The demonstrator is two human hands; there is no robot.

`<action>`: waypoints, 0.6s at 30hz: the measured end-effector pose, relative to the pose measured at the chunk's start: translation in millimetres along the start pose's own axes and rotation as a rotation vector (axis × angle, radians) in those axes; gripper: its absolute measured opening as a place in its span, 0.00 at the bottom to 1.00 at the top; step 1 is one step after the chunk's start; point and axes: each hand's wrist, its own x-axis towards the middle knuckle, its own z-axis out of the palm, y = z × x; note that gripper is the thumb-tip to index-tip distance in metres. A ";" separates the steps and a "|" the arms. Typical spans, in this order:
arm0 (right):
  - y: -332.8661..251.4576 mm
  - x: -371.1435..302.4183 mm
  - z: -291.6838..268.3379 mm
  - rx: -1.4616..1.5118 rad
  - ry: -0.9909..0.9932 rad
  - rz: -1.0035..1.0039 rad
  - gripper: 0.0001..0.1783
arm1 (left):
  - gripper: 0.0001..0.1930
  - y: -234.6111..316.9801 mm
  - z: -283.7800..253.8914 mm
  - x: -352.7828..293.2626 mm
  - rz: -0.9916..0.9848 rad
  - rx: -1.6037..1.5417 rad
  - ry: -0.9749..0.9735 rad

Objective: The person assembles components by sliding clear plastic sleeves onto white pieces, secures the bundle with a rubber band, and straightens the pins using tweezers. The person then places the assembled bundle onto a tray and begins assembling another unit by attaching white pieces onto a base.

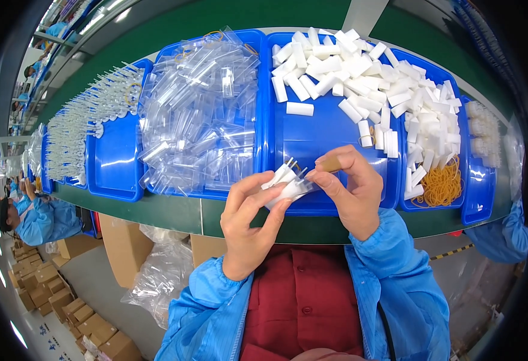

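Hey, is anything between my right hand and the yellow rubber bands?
Yes: tray rims lie between your right hand and the rubber bands, and a few white blocks edge the pile's left side. Nothing visible covers its middle.

Cannot make out any text, label, number or sign; at lower left, only small blue marks [52, 344], unreadable.

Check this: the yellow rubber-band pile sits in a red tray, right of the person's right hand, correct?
Not red: the head view shows a blue tray. The yellow rubber-band pile does sit in it, right of the person's right hand.
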 end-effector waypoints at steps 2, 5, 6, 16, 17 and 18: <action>1.7 -1.2 0.6 -0.015 0.026 -0.053 0.08 | 0.13 0.5 -1.4 2.3 0.050 0.036 -0.015; 3.8 -1.5 -1.0 -0.156 0.038 -0.151 0.09 | 0.13 2.7 -2.5 4.8 0.079 0.039 -0.037; 4.1 -0.3 -2.2 -0.162 0.005 -0.172 0.09 | 0.12 3.1 -2.2 5.2 0.059 0.004 -0.044; 0.2 -3.6 -2.0 -0.073 -0.074 -0.274 0.11 | 0.11 6.4 0.7 2.3 -0.013 -0.059 0.019; 0.4 -4.0 -2.9 -0.074 -0.072 -0.275 0.11 | 0.11 9.1 0.0 1.5 0.030 -0.073 -0.006; 1.2 -5.2 -3.8 -0.113 -0.065 -0.266 0.11 | 0.11 10.4 -0.8 0.5 0.072 -0.086 -0.030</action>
